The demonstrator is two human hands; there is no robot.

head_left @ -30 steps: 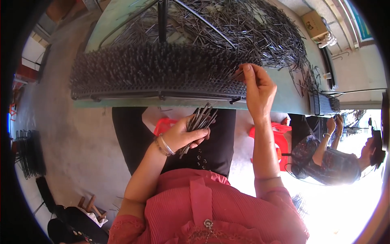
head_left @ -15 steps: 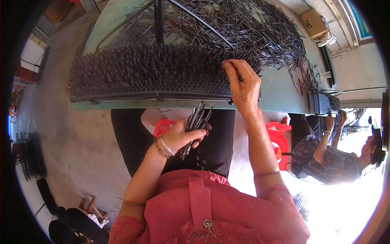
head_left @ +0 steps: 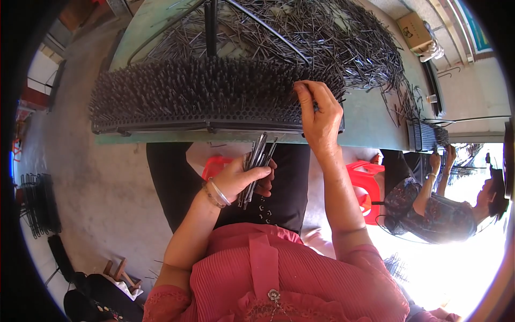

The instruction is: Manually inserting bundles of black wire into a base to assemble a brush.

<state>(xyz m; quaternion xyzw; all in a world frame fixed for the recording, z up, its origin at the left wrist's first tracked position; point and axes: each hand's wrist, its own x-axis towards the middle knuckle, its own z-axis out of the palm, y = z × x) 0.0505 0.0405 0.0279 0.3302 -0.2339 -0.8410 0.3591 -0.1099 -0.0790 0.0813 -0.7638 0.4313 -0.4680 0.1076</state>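
Note:
My left hand (head_left: pixel 235 180), with a bangle at its wrist, is closed round a bundle of thin dark metal rods (head_left: pixel 258 154), held above my lap. In front of me stands a long black perforated rack (head_left: pixel 177 127). Its holes are densely filled with upright dark rods (head_left: pixel 188 88); a strip of bare holes shows along its near edge. At the rack's right end my right hand (head_left: pixel 323 115) is closed in a pinch, thumb against forefinger, among the rods. Whatever lies between those fingertips is too small to make out.
A large pile of loose dark rods (head_left: pixel 343 43) covers the table (head_left: pixel 370 118) behind the rack. Bent metal bars rise from the rack's far side. A red plastic stool (head_left: pixel 367 188) stands to my right. Farther right, a co-worker (head_left: pixel 429 206) handles a similar rack (head_left: pixel 421 134).
My right hand has shifted very slightly at the rack's right end, still pinched. The rods in my left hand have tilted more upright, and its fingers have moved a little.

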